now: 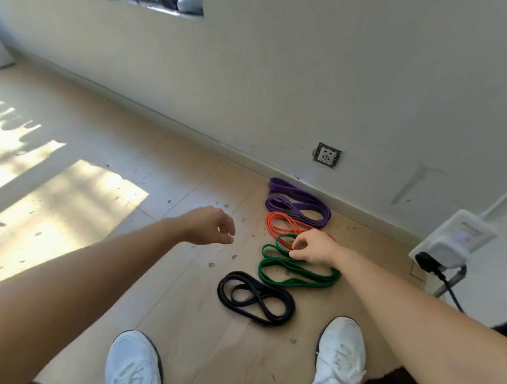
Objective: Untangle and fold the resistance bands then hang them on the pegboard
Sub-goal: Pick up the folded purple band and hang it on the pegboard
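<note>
Several coiled resistance bands lie in a row on the wooden floor by the wall: a purple band (298,206) farthest, then an orange band (277,225), a green band (295,274) and a black band (255,297) nearest my feet. My right hand (314,249) is down over the green and orange bands, fingers curled and pinching a loop of the green band. My left hand (212,226) hovers to the left of the bands with fingers loosely curled, holding nothing. No pegboard is in view.
A wall socket (327,155) sits just above the skirting behind the bands. A white power strip (455,240) with a black plug and cable hangs at the right. My two white shoes (133,361) (340,355) stand at the bottom. Small debris dots the floor.
</note>
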A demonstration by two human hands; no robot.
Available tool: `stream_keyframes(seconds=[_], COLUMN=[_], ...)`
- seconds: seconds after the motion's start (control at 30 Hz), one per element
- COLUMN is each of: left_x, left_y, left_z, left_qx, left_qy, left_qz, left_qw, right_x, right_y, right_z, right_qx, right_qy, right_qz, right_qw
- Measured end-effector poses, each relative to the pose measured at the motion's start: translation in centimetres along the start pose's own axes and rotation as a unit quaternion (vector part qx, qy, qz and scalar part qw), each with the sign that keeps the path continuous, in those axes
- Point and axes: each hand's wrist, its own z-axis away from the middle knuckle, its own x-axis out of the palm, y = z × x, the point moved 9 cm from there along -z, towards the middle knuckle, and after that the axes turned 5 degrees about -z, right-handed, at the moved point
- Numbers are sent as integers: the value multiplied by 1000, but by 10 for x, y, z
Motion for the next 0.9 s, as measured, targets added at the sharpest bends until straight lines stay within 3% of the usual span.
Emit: stream_keyframes(seconds=[0.13, 0.33, 0.5, 0.9], left_x=[-59, -133, -168, -188], left_y=[23, 52, 60, 48], left_z=[28, 52, 46, 30], left_qx=[28, 69, 97, 68], left_qy=[5, 94, 171, 243], left_qz=[-43, 62, 221, 325], left_qw=[999, 991, 955, 912], right_x=[-85, -166, -186, -224], right_y=[-51, -114, -138, -164], right_z=[22, 62, 82, 72], right_qx=[-70, -138, -179, -210], right_qy=[48, 87, 88, 113], right_qz=[32, 38, -42, -5], right_qw=[996, 986, 979, 971])
